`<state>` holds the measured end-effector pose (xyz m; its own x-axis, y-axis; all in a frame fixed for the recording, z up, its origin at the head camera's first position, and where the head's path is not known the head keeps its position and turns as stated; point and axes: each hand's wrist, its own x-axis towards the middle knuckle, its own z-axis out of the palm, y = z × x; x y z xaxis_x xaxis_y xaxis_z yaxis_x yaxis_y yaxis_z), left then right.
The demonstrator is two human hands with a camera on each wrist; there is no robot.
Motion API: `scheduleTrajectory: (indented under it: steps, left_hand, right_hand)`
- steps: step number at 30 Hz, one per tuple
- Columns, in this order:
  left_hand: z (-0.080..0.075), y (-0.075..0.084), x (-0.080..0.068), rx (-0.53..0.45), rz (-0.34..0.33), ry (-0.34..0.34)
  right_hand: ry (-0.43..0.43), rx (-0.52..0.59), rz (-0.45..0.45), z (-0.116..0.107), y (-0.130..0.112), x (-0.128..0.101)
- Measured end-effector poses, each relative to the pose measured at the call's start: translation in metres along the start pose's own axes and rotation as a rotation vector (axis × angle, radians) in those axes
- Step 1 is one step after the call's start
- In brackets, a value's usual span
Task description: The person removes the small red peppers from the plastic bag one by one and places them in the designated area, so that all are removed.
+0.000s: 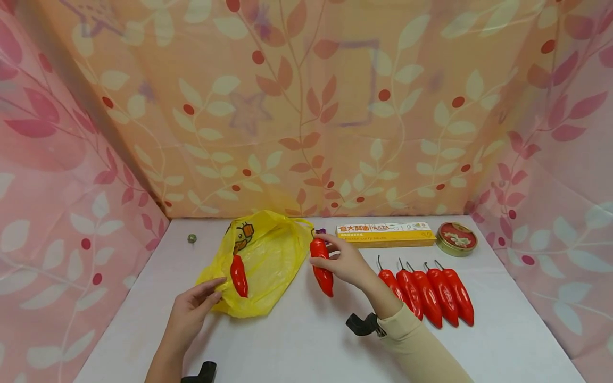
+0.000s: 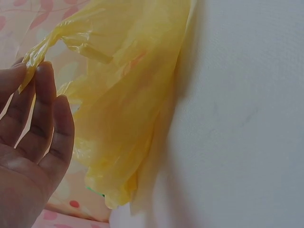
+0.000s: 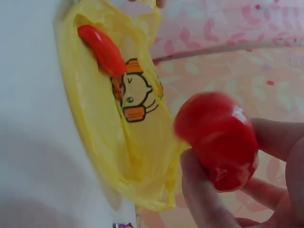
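The right hand (image 1: pixel 346 264) is pinching a glossy, likely slippery red pepper (image 1: pixel 322 267) mid-body, while the left hand (image 1: pixel 193 311) is pinching the limp yellow bag (image 1: pixel 273 255) at its edge.

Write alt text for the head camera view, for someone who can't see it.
A right hand holds a red chili pepper beside a yellow plastic bag whose edge the left hand pinches; another pepper lies on the bag. Five more peppers lie in a row on the white table.
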<state>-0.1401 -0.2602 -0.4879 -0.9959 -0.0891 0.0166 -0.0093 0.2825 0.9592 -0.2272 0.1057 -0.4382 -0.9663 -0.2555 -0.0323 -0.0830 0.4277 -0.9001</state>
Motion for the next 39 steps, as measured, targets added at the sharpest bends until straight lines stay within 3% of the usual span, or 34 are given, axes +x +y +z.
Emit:
scheduleTrajectory:
  steps: [12,26,39]
  left_hand:
    - [-0.001,0.002,-0.001,0.018,-0.052,0.011]
    - [0.001,0.006,0.000,0.030,-0.046,0.007]
    - [0.002,0.004,0.001,0.028,-0.054,-0.002]
  right_hand:
    - [0.078,-0.134,0.031,-0.024,0.024,-0.020]
    - [0.100,-0.218,0.118,-0.049,0.053,-0.046]
    - [0.123,-0.549,0.155,-0.055,0.067,-0.058]
